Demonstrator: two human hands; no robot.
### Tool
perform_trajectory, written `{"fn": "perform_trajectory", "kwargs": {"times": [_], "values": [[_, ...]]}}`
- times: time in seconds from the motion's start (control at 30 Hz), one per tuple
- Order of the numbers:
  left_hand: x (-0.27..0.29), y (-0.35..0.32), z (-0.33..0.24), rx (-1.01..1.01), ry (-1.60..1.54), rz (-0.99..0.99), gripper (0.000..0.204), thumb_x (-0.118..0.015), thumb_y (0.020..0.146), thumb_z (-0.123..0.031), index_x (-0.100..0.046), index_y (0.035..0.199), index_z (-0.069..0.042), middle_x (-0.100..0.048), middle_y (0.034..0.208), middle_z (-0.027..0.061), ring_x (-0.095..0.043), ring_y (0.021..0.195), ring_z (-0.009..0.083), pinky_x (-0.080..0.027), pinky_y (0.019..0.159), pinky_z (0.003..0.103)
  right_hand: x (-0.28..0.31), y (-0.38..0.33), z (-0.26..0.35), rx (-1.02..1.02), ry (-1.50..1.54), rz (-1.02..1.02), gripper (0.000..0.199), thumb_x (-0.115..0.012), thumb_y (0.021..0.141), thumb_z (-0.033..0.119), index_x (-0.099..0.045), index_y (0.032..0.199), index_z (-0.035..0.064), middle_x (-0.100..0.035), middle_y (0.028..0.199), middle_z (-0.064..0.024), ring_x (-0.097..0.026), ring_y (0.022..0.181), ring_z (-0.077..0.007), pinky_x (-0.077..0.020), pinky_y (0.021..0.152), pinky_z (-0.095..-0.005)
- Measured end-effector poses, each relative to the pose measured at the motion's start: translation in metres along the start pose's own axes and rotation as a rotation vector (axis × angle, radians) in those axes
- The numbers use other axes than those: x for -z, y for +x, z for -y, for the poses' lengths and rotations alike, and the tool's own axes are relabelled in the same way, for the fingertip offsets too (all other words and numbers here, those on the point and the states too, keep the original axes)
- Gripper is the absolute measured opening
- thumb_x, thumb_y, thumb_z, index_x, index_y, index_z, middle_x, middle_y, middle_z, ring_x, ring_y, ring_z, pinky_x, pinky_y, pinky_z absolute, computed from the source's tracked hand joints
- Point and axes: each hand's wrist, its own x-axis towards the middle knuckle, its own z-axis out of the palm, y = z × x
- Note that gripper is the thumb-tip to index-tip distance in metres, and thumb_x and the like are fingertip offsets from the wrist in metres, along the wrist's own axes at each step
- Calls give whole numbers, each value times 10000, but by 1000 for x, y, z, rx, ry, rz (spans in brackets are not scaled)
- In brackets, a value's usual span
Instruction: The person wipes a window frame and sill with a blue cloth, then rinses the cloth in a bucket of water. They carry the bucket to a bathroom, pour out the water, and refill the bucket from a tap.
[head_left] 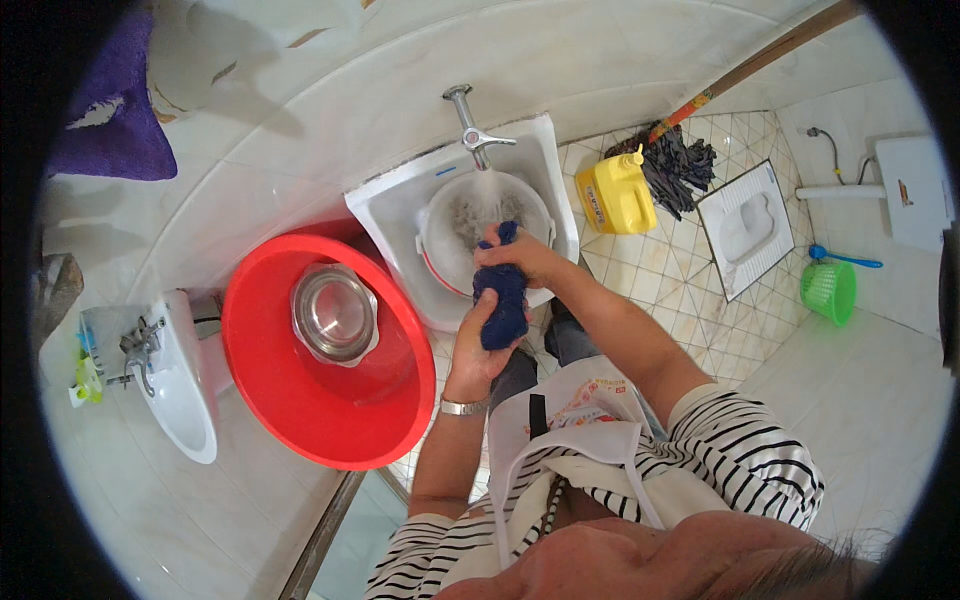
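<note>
A dark blue cloth (502, 305) is bunched between my two hands, just over the near rim of a white bucket (545, 215). My left hand (472, 350) is wrapped round its lower part, with a metal watch on the wrist. Higher up, my right hand (520, 255) grips the cloth's upper part, and a small end sticks out past the fingers. The bucket stands in a white sink (395, 200). From a chrome tap (475, 138) on the wall, water runs into the bucket, where the surface looks churned and foamy.
Left of the sink is a big red tub (265, 370) holding a metal basin (333, 313). A white washbasin (180, 400) hangs further left. To the right stand a yellow jug (615, 193), a dark mop (680, 165), a squat toilet (748, 230) and a green basket (828, 292).
</note>
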Motion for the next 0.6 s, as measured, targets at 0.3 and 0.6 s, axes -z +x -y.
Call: {"fn": "perform_trajectory", "kwargs": {"times": [0.3,0.6], "values": [[25,55,-4,-179,622,-59,471,-707,793,-106,-450,1180,-36,-578,1046,78,-617,840,205,-514,764,313,-6,41,12,129,-1085,71,228,-710,624,128,-581,809,91,-585,764,-85,-594,719,-219,-486,665,-339],[148,160,43,-863,1312,-328,720,-760,719,-173,-390,1302,32,-553,1205,250,-553,1092,362,-451,885,392,7,74,-77,240,-1479,-282,335,-660,682,130,-637,1016,149,-629,1013,-127,-600,954,-341,-486,805,-467]]}}
